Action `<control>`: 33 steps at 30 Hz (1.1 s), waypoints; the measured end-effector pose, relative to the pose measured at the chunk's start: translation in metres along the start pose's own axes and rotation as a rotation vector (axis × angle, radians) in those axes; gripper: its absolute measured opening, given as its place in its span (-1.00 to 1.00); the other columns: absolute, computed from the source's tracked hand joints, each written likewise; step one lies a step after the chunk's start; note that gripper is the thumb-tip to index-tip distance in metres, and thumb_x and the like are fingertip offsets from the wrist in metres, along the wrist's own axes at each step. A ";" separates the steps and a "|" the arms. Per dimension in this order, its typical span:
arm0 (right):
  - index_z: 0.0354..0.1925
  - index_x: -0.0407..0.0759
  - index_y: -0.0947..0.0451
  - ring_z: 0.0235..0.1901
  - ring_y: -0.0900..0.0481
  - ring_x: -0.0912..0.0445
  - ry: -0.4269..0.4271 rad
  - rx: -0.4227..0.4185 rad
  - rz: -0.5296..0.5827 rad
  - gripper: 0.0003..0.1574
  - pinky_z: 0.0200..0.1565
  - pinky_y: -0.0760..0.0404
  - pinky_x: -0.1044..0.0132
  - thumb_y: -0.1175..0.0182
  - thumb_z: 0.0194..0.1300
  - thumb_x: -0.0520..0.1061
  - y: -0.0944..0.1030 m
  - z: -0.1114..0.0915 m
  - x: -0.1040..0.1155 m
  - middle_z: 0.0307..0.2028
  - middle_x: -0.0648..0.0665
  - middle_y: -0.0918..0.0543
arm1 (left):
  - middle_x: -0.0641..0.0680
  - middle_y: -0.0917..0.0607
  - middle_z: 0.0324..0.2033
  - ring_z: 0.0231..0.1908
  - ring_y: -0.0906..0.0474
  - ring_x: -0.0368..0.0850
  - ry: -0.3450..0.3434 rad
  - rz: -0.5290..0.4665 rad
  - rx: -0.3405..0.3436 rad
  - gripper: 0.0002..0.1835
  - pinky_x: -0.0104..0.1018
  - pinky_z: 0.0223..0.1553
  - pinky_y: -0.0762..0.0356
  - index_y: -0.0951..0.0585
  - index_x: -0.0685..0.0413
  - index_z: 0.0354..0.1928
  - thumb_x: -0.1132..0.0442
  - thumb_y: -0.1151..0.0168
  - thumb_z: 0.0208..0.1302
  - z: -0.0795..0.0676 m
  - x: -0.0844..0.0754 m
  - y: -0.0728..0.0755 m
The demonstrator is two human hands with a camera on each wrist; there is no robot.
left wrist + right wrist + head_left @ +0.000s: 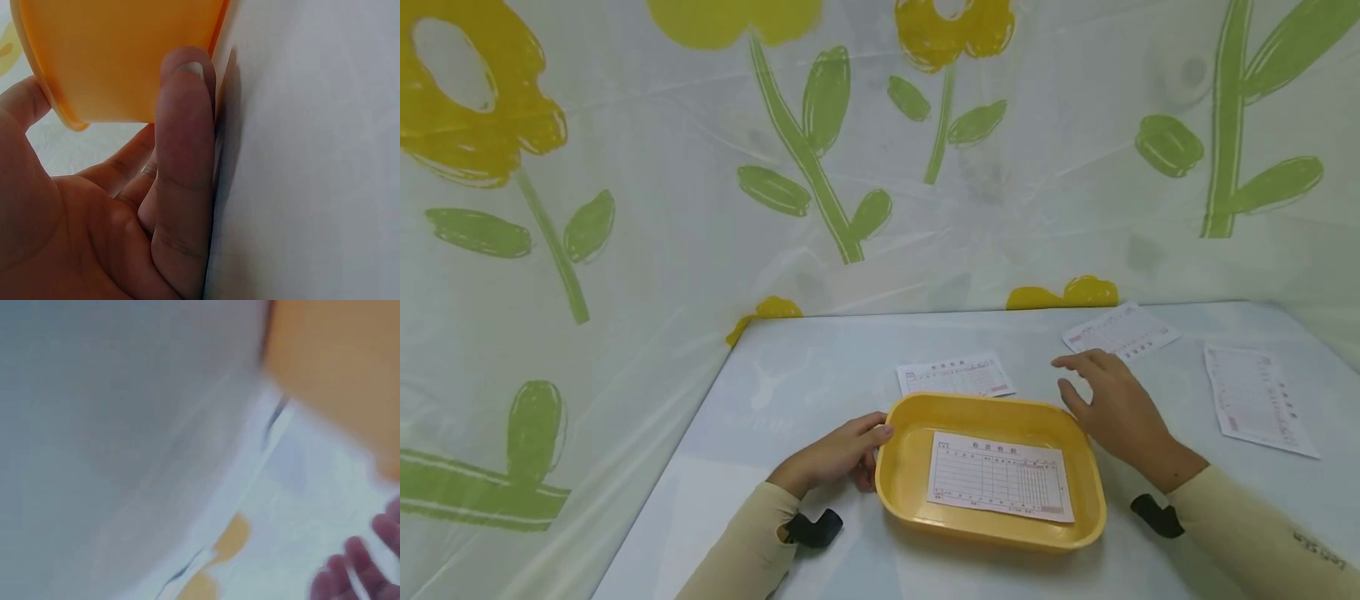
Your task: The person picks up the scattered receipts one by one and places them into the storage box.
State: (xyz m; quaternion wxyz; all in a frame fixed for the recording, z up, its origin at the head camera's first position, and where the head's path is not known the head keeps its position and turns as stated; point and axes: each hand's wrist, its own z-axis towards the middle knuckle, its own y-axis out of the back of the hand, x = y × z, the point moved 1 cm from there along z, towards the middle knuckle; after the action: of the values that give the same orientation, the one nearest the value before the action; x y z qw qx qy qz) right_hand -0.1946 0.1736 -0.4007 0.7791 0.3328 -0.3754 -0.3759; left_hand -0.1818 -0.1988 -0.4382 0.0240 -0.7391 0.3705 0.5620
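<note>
A yellow plastic tray [988, 533] stands on the table with a printed paper form [1000, 475] lying flat inside it. My left hand [842, 454] grips the tray's left end, thumb over the rim and fingers against the outer wall. From close up, the left wrist view shows that thumb at the rim and a finger [184, 156] along the side of the tray [112, 56], low by the table. Beyond the tray's right back corner, my right hand [1116, 408] is raised with its fingers spread and loosely bent, holding nothing. Its fingertips [359, 550] appear blurred in the right wrist view.
A second paper form [955, 375] lies just behind the tray, partly covered by its back rim. Another form [1120, 331] is near the table's back edge, and one more [1258, 400] lies to the right. A flower-printed curtain [925, 242] hangs behind the white table [760, 417].
</note>
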 end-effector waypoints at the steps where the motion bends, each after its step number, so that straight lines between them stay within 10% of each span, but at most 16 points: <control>1: 0.04 -0.27 -0.60 -0.03 -0.55 -0.25 -0.035 0.032 -0.011 -0.62 -0.01 -0.61 -0.23 -0.33 0.25 -0.27 0.000 0.003 -0.008 -0.02 -0.36 -0.59 | 0.05 -0.66 -0.56 -0.53 -0.63 -0.09 0.003 -0.001 -0.001 -0.42 -0.27 -0.36 -0.65 -0.34 -0.14 0.41 -0.23 0.11 0.51 0.000 0.000 0.000; 12: 0.18 -0.37 -0.49 0.09 -0.42 -0.43 -0.206 0.316 -0.136 -0.47 0.12 -0.44 -0.37 -0.24 0.37 -0.08 -0.002 0.024 -0.066 0.13 -0.57 -0.46 | 0.04 -0.67 -0.57 -0.54 -0.63 -0.10 -0.004 -0.013 -0.005 -0.39 -0.27 -0.37 -0.66 -0.30 -0.09 0.45 -0.21 0.11 0.53 0.001 0.000 0.001; 33: 0.31 -0.50 -0.30 0.22 -0.35 -0.48 -0.295 0.583 -0.172 -0.29 0.24 -0.31 -0.41 -0.12 0.43 -0.02 -0.004 0.043 -0.095 0.23 -0.58 -0.42 | 0.04 -0.66 -0.57 -0.55 -0.62 -0.11 0.009 -0.020 -0.008 -0.35 -0.29 -0.39 -0.66 -0.26 -0.04 0.48 -0.22 0.10 0.52 0.003 0.001 0.000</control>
State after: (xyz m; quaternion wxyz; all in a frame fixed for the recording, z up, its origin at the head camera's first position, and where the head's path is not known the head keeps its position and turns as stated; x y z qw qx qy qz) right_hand -0.2732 0.2411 -0.4146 0.5539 0.5142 -0.5462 -0.3612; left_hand -0.1842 -0.1978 -0.4407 0.0248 -0.7455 0.3608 0.5598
